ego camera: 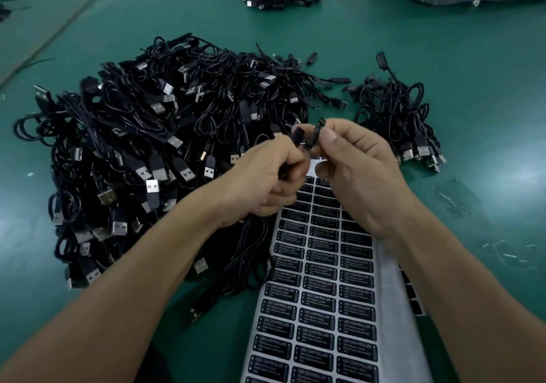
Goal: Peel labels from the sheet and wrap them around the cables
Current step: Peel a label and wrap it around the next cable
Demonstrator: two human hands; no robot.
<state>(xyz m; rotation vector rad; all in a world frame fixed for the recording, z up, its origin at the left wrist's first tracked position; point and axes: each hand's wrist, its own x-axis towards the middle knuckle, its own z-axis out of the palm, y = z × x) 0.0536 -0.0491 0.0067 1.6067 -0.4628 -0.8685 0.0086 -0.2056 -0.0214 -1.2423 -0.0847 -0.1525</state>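
One green table (443,72), large cable heap (141,146) beside label sheet (319,309), left hand (274,176) gripping cable (297,135), right hand (363,176) pinching label (314,134)

Cool, even light from above leaves pale glare on the green surface (508,158) at the right. The edges bend, and far corners look soft.

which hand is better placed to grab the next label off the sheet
Right, probably: the right hand is above the label sheet, while the left hand grips the cable.
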